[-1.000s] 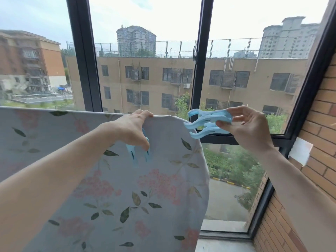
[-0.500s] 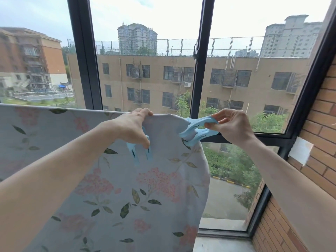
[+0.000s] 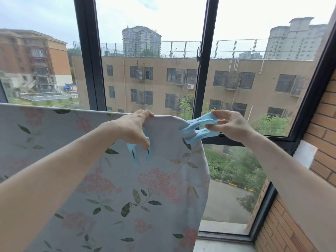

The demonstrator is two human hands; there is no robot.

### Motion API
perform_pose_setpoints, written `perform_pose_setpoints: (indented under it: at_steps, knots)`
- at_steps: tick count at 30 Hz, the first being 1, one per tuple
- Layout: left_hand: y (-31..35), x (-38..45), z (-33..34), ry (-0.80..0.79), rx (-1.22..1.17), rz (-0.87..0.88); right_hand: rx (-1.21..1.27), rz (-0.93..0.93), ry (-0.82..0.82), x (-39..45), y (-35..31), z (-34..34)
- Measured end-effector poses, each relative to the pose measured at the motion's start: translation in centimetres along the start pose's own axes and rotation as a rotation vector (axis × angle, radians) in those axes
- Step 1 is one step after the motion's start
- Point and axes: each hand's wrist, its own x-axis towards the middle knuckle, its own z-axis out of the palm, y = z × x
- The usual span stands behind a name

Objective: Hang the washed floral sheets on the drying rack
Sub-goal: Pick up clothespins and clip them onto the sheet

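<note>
- Sheet [image 3: 112, 179] hangs over the rack's top edge by the window [image 3: 201, 73].
- Left hand [image 3: 132, 128] grips the sheet's top, over a clip [image 3: 138, 153].
- Right hand [image 3: 231, 126] pinches a second clip [image 3: 198, 128] at the sheet's right corner.

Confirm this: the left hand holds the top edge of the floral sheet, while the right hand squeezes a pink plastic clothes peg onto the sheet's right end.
Wrong on the colour. In the head view, the right hand squeezes a light blue plastic clothes peg, not a pink one, onto the right end of the floral sheet. The left hand does hold the sheet's top edge.
</note>
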Motion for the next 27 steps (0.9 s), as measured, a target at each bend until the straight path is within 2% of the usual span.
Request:
perform_pose_setpoints:
  at_steps: [3, 6, 9, 12, 15, 17, 22, 27]
  knots:
    - [0.1, 0.0, 0.1, -0.007, 0.001, 0.008, -0.056, 0.033, -0.036, -0.2, 0.3, 0.2]
    - [0.1, -0.1, 0.4, -0.026, -0.020, 0.033, -0.127, -0.005, 0.115, -1.2, 0.0, 1.4]
    - [-0.4, -0.2, 0.9, -0.062, -0.059, 0.075, -0.213, -0.240, 0.351, -2.6, -0.9, 3.5]
    - [-1.8, -1.0, 1.3, -0.022, -0.147, 0.101, -0.278, -0.443, 0.414, -3.4, -2.4, 6.5]
    - [-3.8, -2.9, 1.5, 0.118, -0.224, 0.094, -0.261, -0.515, 0.348, -3.9, -3.8, 9.7]
    - [-5.5, -4.5, 1.4, 0.144, -0.267, 0.044, -0.218, -0.482, 0.263, -4.3, -4.4, 11.9]
    - [-13.9, -10.7, 0.4, 0.159, -0.309, -0.187, -0.128, -0.471, 0.050, -4.0, -7.9, 19.7]
    - [-23.2, -18.3, -2.0, 0.240, -0.278, -0.426, -0.075, -0.498, -0.088, -3.8, -14.1, 29.2]
